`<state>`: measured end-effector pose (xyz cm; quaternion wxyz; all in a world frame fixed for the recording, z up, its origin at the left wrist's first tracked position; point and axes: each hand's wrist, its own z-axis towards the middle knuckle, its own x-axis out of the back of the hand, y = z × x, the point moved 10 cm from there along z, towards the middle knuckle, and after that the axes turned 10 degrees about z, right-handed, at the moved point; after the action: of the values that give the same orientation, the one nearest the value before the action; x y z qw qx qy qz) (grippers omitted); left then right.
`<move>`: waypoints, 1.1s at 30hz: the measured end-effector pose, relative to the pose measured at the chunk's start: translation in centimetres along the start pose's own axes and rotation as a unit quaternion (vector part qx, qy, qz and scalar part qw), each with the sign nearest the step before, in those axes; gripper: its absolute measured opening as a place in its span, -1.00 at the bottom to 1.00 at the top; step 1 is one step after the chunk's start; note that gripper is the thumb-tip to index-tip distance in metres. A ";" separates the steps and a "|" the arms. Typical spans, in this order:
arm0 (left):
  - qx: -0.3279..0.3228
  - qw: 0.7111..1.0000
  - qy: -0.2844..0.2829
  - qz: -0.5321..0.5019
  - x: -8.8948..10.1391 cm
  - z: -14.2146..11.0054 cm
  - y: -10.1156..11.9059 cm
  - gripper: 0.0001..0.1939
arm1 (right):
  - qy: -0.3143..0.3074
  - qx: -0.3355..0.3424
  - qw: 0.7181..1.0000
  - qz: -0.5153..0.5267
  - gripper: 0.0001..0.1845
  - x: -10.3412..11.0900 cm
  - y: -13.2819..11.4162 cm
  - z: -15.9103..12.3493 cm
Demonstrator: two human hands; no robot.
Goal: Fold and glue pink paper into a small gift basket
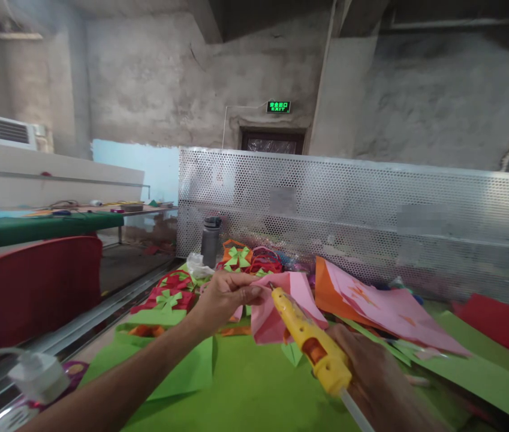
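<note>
Between the thumb and fingers of my left hand point(236, 293) I pinch the upper left edge of a folded pink felt or paper piece point(299, 300). My right hand point(366, 360) is wrapped round a yellow hot glue gun point(310, 339), a glue stick jutting from its rear end. The gun's metal tip points up and left, at the pink piece's edge close to my left fingertips. I cannot tell whether the tip touches it. Below lies a green sheet point(245, 384). Small red bags with green bows point(168, 300) sit beyond my left forearm.
A dark bottle point(211, 241) and an orange bag point(237, 257) stand at the back before a perforated metal panel point(362, 198). Pink sheets point(384, 300) and a red sheet point(501, 321) lie on the right. A white plug point(41, 375) is at lower left, near a red chair point(33, 288).
</note>
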<state>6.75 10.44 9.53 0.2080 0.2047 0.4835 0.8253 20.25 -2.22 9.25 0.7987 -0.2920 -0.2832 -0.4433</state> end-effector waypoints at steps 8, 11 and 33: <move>-0.014 1.000 -0.001 0.022 0.2 0.0 0.1 -0.86 | -0.018 0.014 1.000 -0.009 -0.93 0.1 -0.6 0.1; -0.012 1.000 -0.002 0.020 0.2 0.0 0.2 -0.86 | -0.019 0.010 1.000 -0.009 -0.92 0.1 -0.5 0.1; -0.003 1.000 -0.010 0.011 -0.1 -0.2 0.9 -0.88 | 0.001 -0.005 1.000 -0.010 -0.88 -0.2 -0.1 0.0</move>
<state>6.60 9.90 10.22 0.2042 0.2174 0.4764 0.8271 20.05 -2.12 9.12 0.7930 -0.2930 -0.2829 -0.4530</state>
